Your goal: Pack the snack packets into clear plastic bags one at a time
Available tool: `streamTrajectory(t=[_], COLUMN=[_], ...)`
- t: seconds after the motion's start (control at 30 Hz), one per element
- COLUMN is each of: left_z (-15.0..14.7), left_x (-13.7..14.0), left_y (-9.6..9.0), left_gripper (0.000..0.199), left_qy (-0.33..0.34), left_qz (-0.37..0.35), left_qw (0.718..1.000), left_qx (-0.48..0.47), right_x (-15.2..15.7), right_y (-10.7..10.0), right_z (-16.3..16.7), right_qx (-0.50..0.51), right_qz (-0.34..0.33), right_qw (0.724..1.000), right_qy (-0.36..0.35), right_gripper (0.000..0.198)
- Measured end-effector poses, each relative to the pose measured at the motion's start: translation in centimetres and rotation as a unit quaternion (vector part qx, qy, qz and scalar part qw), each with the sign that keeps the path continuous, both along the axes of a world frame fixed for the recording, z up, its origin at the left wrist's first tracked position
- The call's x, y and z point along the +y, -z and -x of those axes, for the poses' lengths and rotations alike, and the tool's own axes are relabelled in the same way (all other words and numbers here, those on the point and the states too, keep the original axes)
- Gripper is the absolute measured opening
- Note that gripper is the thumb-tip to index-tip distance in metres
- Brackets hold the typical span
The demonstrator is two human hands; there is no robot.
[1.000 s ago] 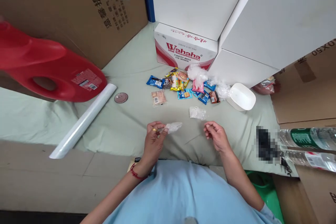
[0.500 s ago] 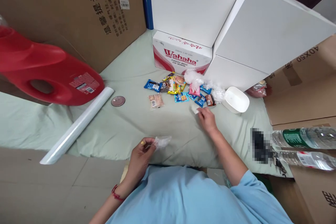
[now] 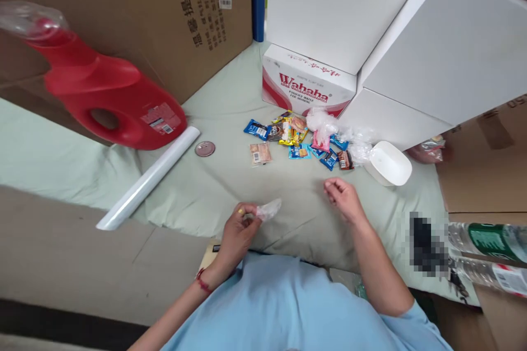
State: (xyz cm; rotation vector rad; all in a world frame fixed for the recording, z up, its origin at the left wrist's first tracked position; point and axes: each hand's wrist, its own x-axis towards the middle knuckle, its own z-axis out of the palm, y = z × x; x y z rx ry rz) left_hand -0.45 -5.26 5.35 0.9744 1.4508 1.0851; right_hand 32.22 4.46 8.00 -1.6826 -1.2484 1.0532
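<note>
My left hand [image 3: 242, 230], a red string bracelet at its wrist, pinches a small clear plastic bag [image 3: 269, 210] just above the green cloth. The bag sticks out to the right, crumpled. Over to the right, my right hand [image 3: 342, 196] is closed, its fingers curled together; what they hold, if anything, is hidden. Past both hands lies a pile of wrapped snacks [image 3: 294, 130] in blue, yellow, pink and brown. A pinkish snack packet [image 3: 260, 153] rests a little apart from it. Crumpled clear plastic [image 3: 359, 145] touches the white bowl [image 3: 390, 163] at the pile's right.
Behind the snacks stands a Wahaba-style water carton [image 3: 308, 82] beside tall white boxes [image 3: 407, 44]. At left are a red jug [image 3: 123, 98], a white roll [image 3: 152, 175] and a round disc [image 3: 205, 148]. Plastic bottles [image 3: 489, 241] lie at right.
The view has shifted left, so the scene sits further right. A white scrap that showed at my right fingertips is no longer visible. My left hand still holds the plastic bag.
</note>
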Motion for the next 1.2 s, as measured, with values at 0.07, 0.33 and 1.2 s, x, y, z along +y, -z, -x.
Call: streamTrajectory(t=[0.07,0.33,1.2], left_z=[-0.8,-3.6,-2.5], left_x=[0.8,2.4,3.1], left_y=[-0.2,0.4,-0.2], left_gripper=[0.023,0.016,0.041], left_qy=[0.024,0.157,0.153], left_qz=[-0.026,-0.152,0.028], left_qw=[0.999,0.973,0.976], left_qx=[0.024,0.078,-0.155], right_x=[-3.4,-6.5,-6.8], right_y=[1.2,2.0,0.8], right_z=[3.4,10.7,5.5], right_qx=[0.104,0.294,0.206], right_qz=[0.08,0.095,0.1], right_qw=[0.989,0.949,0.971], right_qy=[-0.064,-0.057,-0.074], right_gripper=[0.049,0.046,0.061])
